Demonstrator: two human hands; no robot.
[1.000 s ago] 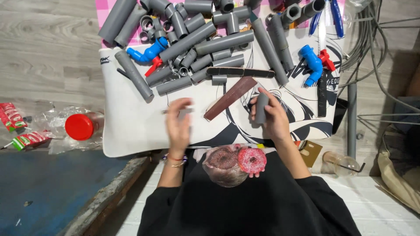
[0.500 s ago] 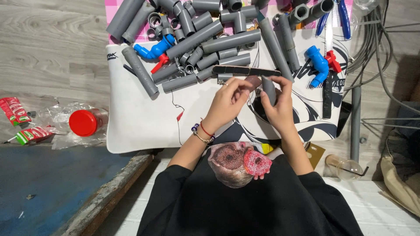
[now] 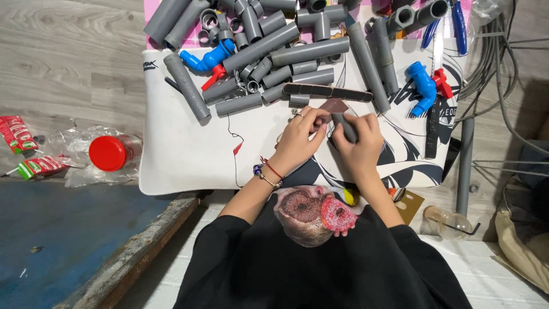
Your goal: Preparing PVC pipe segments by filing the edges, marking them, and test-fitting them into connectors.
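Observation:
My right hand point(image 3: 360, 146) grips a short grey pipe piece point(image 3: 345, 126), its upper end sticking out above my fingers. My left hand point(image 3: 300, 137) pinches a small brown strip, apparently sandpaper point(image 3: 333, 106), against the top of that pipe. Both hands meet over a white printed mat point(image 3: 183, 149). Just beyond my fingers lies a dark flat bar point(image 3: 327, 91), and past it a heap of grey pipes point(image 3: 286, 46) and fittings.
Blue valves point(image 3: 207, 59) with red handles point(image 3: 424, 86) lie among the pipes. A red-lidded jar point(image 3: 108, 153) and red packets point(image 3: 17, 134) sit on the wooden floor at left. Grey cables point(image 3: 503, 63) run at right, with a clear glass bulb point(image 3: 446, 220) near my right elbow.
My left hand moved from the mat's middle rightward to join my right hand, and the brown strip now rests on the pipe end. The view shifted slightly.

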